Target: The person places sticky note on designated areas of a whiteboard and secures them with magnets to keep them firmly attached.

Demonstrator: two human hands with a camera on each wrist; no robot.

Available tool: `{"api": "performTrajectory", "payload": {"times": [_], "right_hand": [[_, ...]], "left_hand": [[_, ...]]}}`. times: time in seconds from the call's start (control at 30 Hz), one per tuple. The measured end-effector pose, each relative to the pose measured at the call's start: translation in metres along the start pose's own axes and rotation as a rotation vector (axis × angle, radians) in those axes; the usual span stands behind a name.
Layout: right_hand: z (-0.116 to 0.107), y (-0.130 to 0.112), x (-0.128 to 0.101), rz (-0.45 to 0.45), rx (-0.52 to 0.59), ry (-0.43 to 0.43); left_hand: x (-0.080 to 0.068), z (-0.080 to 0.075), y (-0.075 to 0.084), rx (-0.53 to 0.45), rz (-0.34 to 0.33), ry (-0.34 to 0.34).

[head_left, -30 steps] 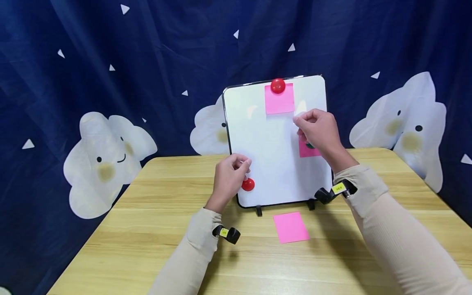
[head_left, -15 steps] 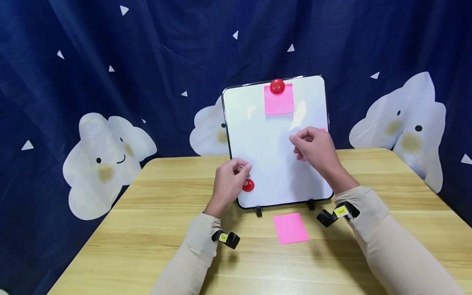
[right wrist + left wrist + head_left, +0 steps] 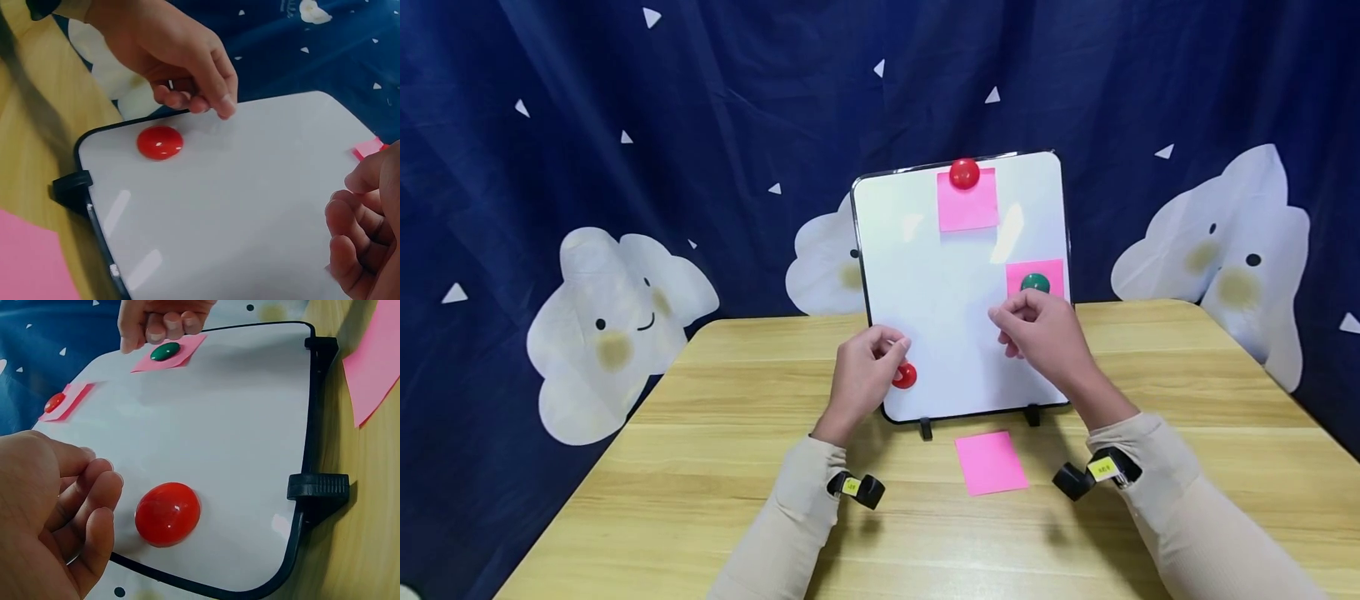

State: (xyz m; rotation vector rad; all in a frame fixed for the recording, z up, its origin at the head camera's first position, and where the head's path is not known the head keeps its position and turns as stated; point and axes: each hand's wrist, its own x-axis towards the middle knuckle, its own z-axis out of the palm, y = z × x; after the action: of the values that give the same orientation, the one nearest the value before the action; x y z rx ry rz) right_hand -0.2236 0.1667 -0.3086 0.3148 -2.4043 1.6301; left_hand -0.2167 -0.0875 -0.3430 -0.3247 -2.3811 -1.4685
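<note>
A white magnetic board (image 3: 943, 283) stands upright on black feet on the wooden table. A red magnet (image 3: 964, 173) pins a pink note at its top. A green magnet (image 3: 1035, 283) pins a second pink note (image 3: 1036, 271) at its right edge. Another red magnet (image 3: 905, 376) sits bare at the lower left. My left hand (image 3: 865, 375) hovers beside that magnet (image 3: 167, 514) at the board's left edge, fingers loosely curled and holding nothing. My right hand (image 3: 1045, 333) is just below the green magnet (image 3: 165, 351), fingers curled and empty.
A loose pink note (image 3: 991, 462) lies flat on the table in front of the board's feet. A dark blue curtain with white clouds hangs close behind the table. The table's far edge runs just behind the board.
My right hand has dropped from the board's upper right to below the green magnet, uncovering it and its pink note. The left hand has barely moved.
</note>
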Motion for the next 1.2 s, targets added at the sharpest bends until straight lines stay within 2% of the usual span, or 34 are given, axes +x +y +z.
{"api": "performTrajectory", "payload": {"times": [0.43, 0.73, 1.07, 1.2], "right_hand": [[0.006, 0.015, -0.013, 0.003, -0.002, -0.046], [0.009, 0.023, -0.020, 0.024, -0.034, -0.083], [0.013, 0.027, -0.027, 0.036, -0.071, -0.152], [0.013, 0.031, -0.028, 0.022, -0.093, -0.210]], "left_hand": [[-0.004, -0.001, -0.001, 0.040, 0.025, -0.025], [-0.005, -0.001, -0.006, 0.066, 0.046, -0.069], [-0.007, -0.004, -0.008, 0.141, 0.075, -0.048], [-0.007, -0.005, -0.010, 0.174, 0.081, -0.043]]}}
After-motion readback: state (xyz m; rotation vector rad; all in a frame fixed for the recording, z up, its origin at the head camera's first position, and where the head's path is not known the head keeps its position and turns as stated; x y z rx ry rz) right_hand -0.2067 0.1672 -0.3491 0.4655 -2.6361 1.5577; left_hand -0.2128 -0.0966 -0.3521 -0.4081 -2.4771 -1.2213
